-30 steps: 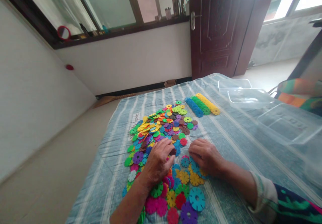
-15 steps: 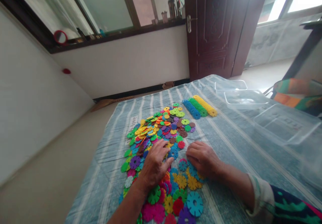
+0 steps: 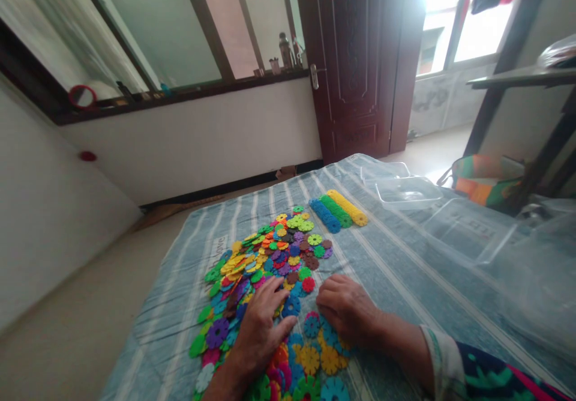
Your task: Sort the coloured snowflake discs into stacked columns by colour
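Observation:
My left hand (image 3: 260,322) lies over a spread heap of colourful plastic snowflake discs (image 3: 270,251), its fingers stretched and thumb apart. A blue disc (image 3: 291,306) shows between its thumb and fingertips. To the right, my right hand (image 3: 348,308) rests low at the heap's edge with fingers curled under. What those fingertips hold, if anything, is hidden. Yellow discs (image 3: 309,359) and blue ones lie just beside and below it. Beyond the heap, three rows of discs lie side by side: a blue row (image 3: 324,215), a green row (image 3: 336,211) and a yellow row (image 3: 347,208).
A striped blue-grey cloth (image 3: 171,305) covers the surface under the discs. Clear plastic containers (image 3: 470,230) stand at the right, with a clear plastic bag (image 3: 540,281) nearer. An orange and green bag (image 3: 488,179) is behind them. A dark red door (image 3: 355,65) stands at the back.
The camera view has tilted up and turned right, so the scene sits lower and further left. Both hands keep nearly the same places over the discs.

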Tool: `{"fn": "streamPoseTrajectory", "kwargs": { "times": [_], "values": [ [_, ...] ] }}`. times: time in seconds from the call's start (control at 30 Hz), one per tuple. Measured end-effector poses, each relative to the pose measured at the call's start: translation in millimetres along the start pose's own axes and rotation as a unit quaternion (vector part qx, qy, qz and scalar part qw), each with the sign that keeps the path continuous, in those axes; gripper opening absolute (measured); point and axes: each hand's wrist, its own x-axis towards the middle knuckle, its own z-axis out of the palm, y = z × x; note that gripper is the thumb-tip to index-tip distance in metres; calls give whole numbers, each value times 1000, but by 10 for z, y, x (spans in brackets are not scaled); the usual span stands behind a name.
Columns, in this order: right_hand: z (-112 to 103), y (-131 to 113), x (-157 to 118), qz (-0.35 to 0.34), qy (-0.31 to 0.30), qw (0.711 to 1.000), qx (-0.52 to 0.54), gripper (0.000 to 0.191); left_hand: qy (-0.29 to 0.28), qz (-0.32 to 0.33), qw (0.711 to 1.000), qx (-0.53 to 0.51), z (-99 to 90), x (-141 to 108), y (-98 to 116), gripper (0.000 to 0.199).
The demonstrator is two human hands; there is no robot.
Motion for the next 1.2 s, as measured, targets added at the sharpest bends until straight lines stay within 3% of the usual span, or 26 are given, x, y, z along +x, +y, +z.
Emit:
{"fn": "streamPoseTrajectory", "kwargs": {
  "times": [0.17, 0.33, 0.73, 1.07, 1.2],
  "values": [
    [26, 3, 12, 1, 9, 1000, -9, 19, 5, 6, 1000, -2, -14, 5, -5, 24],
    [30, 3, 10, -5, 9, 1000, -6, 19, 7, 20, 1000, 0, -27, 9, -11, 36],
    [-23, -10, -40, 2, -5, 999, 32, 24, -14, -38, 997, -59, -76, -11, 158, 22],
    [-16, -24, -115, 7, -23, 998, 63, 25, -62, -21, 991, -112, -51, -87, 248, 34],
    [-9, -21, -139, 1, -30, 998, 62, 24, -37, -12, 989, -139, -88, -101, 229, 22]
  ]
}}
